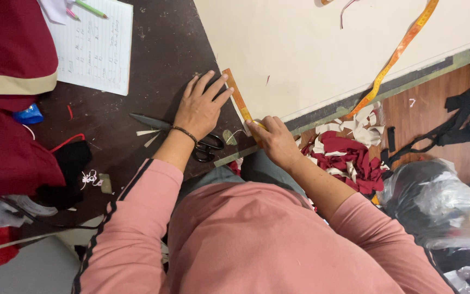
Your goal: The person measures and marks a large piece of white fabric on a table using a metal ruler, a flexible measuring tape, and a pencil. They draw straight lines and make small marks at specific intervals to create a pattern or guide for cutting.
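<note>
A: Ruler [239, 101]?
B: Orange, laid flat on the desk [153, 49], along the near edge of the cream cloth [322, 49].
A: Left hand [199, 106]?
B: Flat, fingers spread, pressing beside the ruler's far end.
A: Right hand [273, 139]?
B: Fingers pinched together at the ruler's near end, by the desk edge.
A: Close by?
B: Scissors [191, 139], partly under the left wrist. Orange tape [395, 54] trailing across the cloth and off the desk.
A: Further out?
B: Notebook [93, 46] with pencil [91, 8]; red cloth [6, 81] at left; red and cream scraps [349, 155] on the floor.
</note>
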